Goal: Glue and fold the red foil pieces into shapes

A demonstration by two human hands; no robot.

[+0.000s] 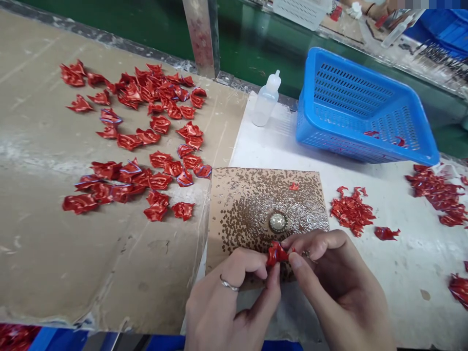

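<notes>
On the bench [270,146], blue basket [321,139] holding red scraps [372,133], left hand [230,307], right hand [340,287] pinching a red petal [277,254]

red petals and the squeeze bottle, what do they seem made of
The red petals look like thin glossy plastic film or foil: sharp creases, metallic shine, can't tell which. The squeeze bottle looks like translucent plastic, milky and see-through.

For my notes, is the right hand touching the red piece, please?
Touching: the head view shows the right hand pinching the red piece at its fingertips.
</notes>
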